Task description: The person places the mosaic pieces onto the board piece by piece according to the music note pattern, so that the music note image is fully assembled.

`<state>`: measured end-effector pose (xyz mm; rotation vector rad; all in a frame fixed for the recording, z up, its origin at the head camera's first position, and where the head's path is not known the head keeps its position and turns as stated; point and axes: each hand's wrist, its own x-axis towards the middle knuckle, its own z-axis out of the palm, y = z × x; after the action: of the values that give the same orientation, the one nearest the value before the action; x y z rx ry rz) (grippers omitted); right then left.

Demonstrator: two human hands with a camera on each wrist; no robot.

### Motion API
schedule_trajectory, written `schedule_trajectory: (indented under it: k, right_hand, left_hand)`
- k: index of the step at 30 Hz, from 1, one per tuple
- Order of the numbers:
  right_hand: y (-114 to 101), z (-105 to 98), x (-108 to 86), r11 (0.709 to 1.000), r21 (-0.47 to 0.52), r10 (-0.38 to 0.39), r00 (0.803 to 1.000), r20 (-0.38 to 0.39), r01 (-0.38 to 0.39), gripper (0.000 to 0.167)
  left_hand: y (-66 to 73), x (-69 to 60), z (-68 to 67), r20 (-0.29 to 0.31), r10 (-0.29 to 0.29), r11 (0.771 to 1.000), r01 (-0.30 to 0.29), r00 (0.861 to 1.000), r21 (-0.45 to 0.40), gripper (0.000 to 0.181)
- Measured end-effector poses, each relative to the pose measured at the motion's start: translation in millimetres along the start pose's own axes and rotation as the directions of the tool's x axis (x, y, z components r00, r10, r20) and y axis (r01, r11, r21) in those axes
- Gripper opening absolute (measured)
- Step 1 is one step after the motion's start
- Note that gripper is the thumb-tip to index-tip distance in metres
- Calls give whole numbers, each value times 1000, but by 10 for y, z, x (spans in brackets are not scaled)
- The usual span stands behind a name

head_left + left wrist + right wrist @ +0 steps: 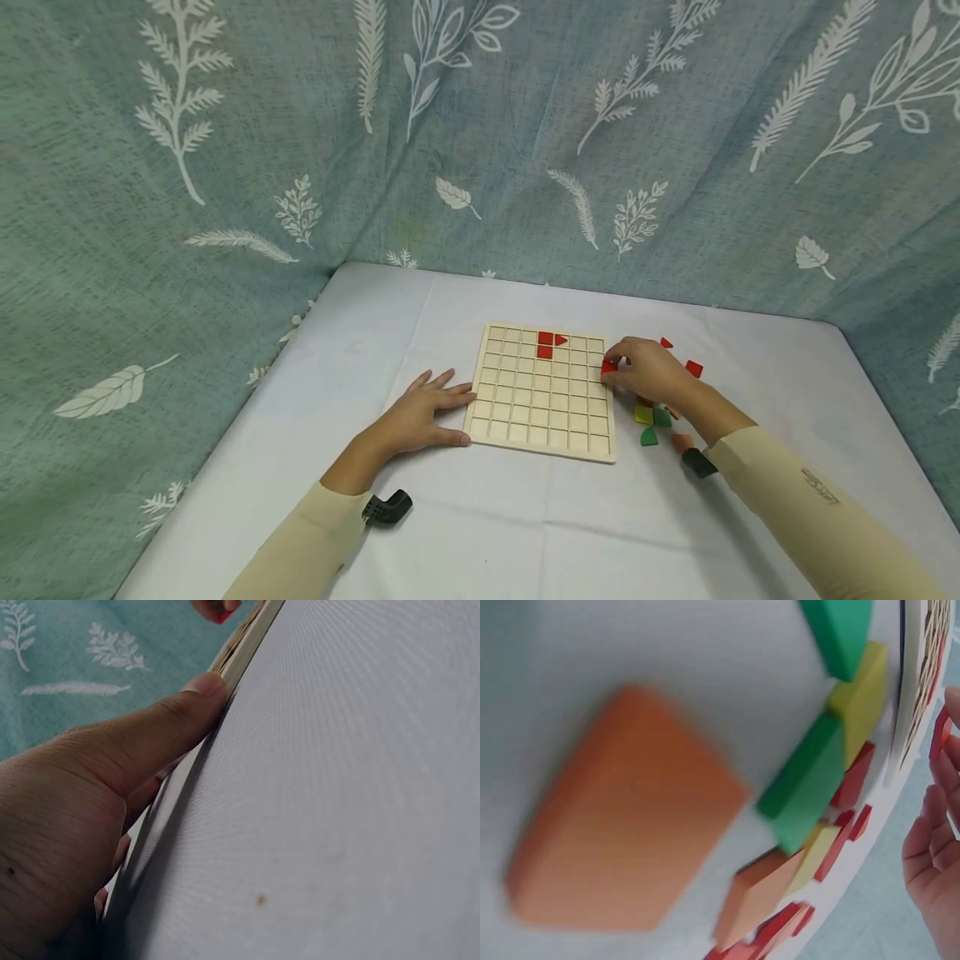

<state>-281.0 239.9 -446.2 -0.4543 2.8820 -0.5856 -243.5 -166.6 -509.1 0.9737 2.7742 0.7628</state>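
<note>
A pale wooden grid board (pixel 538 419) lies on the white cloth. Two red squares (pixel 544 352) and a red triangle (pixel 561 340) sit in cells near its far edge. Along the board's left edge my left hand (pixel 416 417) rests with fingers spread; its thumb (pixel 161 735) touches the rim in the left wrist view. My right hand (pixel 651 368) pinches a red piece (pixel 940 735) between thumb and fingers, at the board's right edge. The held piece's full shape is partly hidden by the fingers.
Loose pieces lie right of the board, some under my right forearm: a yellow piece (pixel 643 415), green pieces (pixel 649 436), an orange piece (pixel 630 832), and red pieces (pixel 694 368). A patterned green curtain (pixel 510 167) hangs behind the table.
</note>
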Motion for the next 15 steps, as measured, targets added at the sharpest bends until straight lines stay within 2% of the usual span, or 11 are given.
schedule_trajectory:
  k: [15]
  right_hand:
    - [-209,12,320,997,12,-79,997,19,79,34]
  left_hand:
    - [15,-5,-18,0,9,1000,-9,1000,-14,82]
